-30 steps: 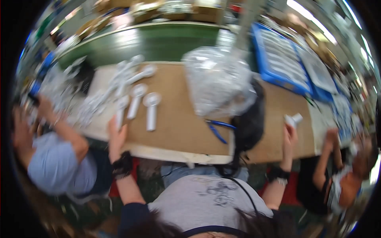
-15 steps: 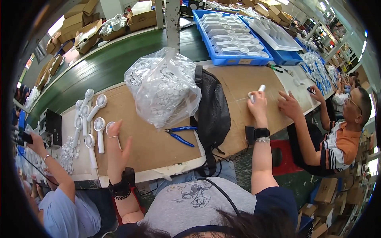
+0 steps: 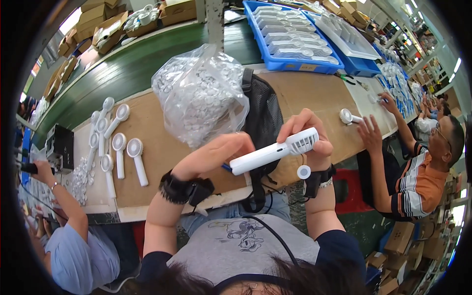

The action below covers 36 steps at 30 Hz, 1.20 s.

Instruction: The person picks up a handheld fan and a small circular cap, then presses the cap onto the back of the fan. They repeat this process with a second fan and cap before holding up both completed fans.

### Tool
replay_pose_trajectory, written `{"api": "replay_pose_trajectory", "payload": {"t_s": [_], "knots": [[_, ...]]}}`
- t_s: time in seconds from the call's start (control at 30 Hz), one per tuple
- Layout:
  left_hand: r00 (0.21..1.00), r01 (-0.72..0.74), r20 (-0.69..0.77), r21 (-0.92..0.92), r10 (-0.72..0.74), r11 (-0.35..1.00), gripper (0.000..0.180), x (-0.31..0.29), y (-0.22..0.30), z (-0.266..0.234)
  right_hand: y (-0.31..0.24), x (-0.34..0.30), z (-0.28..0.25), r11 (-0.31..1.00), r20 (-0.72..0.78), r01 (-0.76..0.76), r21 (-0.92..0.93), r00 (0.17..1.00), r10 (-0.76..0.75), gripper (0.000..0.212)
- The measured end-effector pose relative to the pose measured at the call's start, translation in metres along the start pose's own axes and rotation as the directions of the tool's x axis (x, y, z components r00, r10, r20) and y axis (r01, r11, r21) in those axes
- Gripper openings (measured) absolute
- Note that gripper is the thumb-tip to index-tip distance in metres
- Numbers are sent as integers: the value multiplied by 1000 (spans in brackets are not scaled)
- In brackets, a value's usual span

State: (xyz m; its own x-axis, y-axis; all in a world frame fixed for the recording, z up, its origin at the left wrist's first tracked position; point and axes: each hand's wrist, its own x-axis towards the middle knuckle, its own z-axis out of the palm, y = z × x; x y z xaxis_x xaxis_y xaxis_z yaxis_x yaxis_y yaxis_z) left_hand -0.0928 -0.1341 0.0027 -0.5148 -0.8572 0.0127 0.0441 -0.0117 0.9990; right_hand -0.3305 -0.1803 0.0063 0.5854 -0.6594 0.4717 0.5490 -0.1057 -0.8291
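The right hand grasps a white handheld fan by its slatted head, near the black mesh bag; the left hand (whether gripping, I cannot tell) is at its handle end.

"What carries it all?"

"I see a pale workbench topped with brown cardboard sheeting."

"And on that?"

"At left I find white plastic handheld fans; mid-bench, a clear plastic bag of small white pieces, just beside a black mesh bag. One more white fan lies at right."
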Motion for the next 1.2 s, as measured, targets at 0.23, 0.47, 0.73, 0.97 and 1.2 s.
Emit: {"api": "replay_pose_trajectory", "payload": {"t_s": [0.23,0.47,0.73,0.97,1.2], "knots": [[797,436,595,-684,102,585,34,-5,-9,31,21,17,8,975,196,82,-208,980,-40,47],[981,7,-175,-390,-82,921,37,-55,-34,9,-3,-42,-95,366,-600,-502,-784,764,-238,46],[894,-141,-443,-425,-70,894,31,-67,-37,6,-21,-157,-286,-451,-662,-716,-533,685,-304,27],[939,-200,-340,-436,45,877,30,-52,-30,-8,-49,-143,-287,-514,-689,-605,-608,723,-36,27],[929,-241,-355,-364,105,900,32,-48,-25,-17,-1,-26,-147,545,-591,-472,-693,805,-54,22]]}}
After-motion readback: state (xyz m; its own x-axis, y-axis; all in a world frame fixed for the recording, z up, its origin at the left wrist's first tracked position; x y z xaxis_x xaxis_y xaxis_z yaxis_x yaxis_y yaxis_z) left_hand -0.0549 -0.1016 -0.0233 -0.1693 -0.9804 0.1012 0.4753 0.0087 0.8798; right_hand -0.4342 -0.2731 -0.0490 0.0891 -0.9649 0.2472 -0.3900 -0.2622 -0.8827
